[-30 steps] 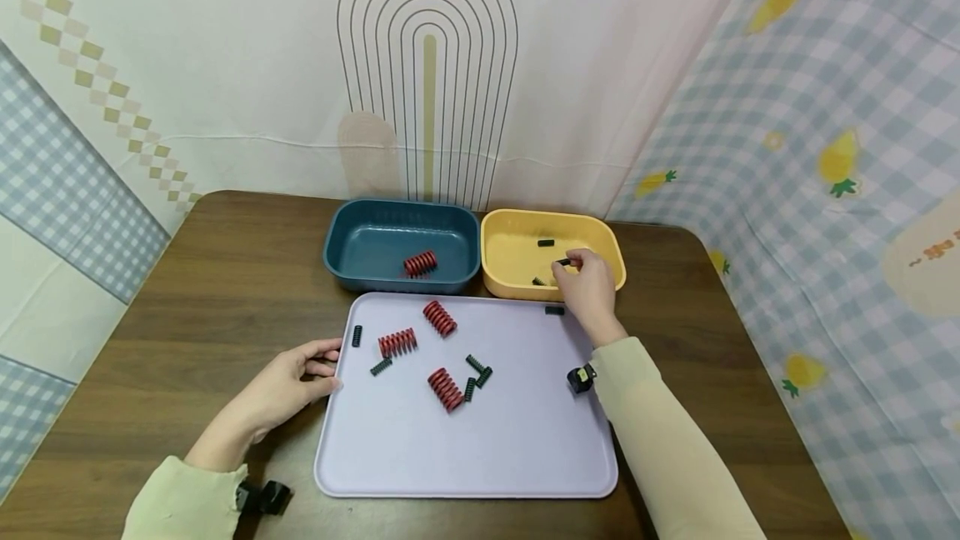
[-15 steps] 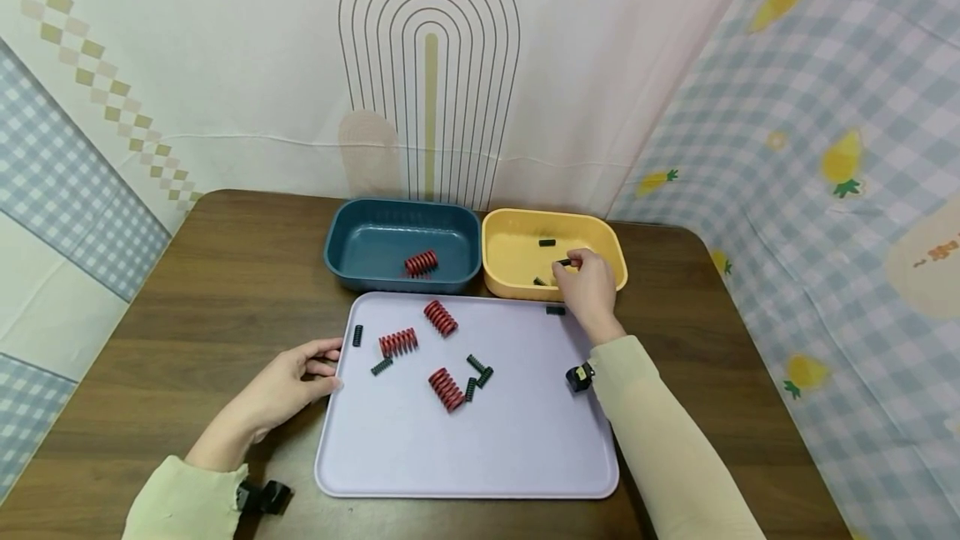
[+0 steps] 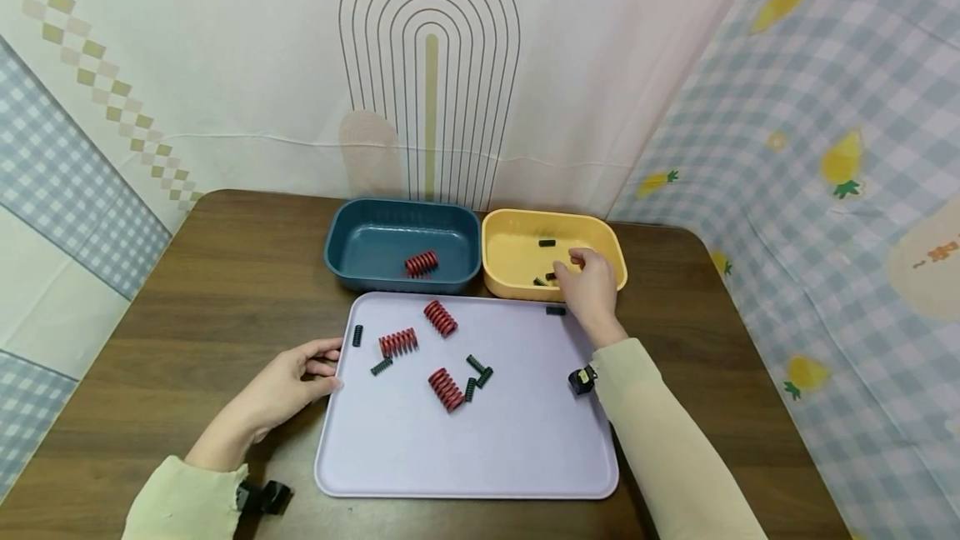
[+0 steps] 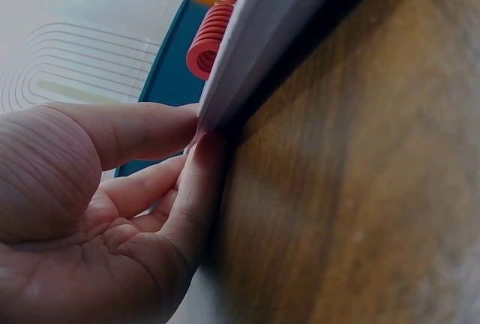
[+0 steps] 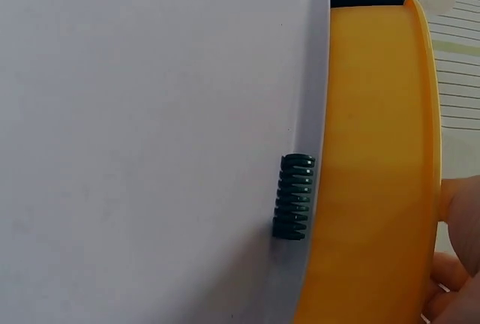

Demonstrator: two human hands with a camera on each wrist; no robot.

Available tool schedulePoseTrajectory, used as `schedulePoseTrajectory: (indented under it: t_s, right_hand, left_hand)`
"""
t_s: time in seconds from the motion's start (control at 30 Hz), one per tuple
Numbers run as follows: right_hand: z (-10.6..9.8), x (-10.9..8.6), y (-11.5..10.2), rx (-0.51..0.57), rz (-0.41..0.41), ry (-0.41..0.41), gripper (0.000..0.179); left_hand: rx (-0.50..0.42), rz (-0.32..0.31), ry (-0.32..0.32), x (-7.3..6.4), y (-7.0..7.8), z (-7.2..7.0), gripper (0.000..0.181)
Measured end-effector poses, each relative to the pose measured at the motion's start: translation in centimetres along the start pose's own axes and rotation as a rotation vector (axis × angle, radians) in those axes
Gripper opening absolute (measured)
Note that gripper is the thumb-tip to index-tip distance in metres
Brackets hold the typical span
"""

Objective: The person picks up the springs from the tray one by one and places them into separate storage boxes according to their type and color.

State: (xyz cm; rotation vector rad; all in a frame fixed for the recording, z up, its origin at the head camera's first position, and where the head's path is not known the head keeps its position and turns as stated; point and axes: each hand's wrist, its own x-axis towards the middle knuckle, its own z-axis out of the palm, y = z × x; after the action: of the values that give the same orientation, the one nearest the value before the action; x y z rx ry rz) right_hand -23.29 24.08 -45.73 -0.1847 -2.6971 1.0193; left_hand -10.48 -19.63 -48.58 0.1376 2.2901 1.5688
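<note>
Lilac tray (image 3: 540, 444): rim pinched by left hand (image 3: 288, 386), presumably for steadiness. Right hand (image 3: 590, 286) over yellow bin (image 3: 513, 248), thumb and fingers parted, holding nothing visible; dark springs (image 3: 547, 243) lie inside.

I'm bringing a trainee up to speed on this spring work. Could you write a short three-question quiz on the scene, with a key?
1. True or false: the right hand is over the yellow bin.
2. How many red springs lie on the tray?
3. What does the left hand hold? A: a red spring. B: the tray's edge. C: nothing.

Key: 1. True. 2. Three. 3. B.
</note>
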Motion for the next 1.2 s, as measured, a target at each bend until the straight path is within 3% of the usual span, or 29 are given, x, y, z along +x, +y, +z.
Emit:
schedulePoseTrajectory:
  t_s: [0.27,0.53,0.9,1.2]
  right_hand:
    - [-0.8,-1.0,-0.2,0.153,-0.02,-0.02,0.049]
    - [-2.5,-2.8,-0.8,0.242,-0.1,-0.052,0.056]
    - [-4.3,-4.7,1.6,0.179,-0.176,-0.227,0.046]
    - [-4.1,-4.8,3.3,0.11,-0.123,-0.42,0.059]
  left_hand:
    - [-0.011,-0.006,-0.005,0.0,0.0,-0.1,0.058]
    - [-0.018,0.002,-0.007,-0.1,0.0,-0.1,0.059]
    - [-0.015,0.0,-0.01,0.0,0.0,-0.1,0.059]
    - [-0.022,-0.005,-0.01,-0.1,0.0,0.0,0.059]
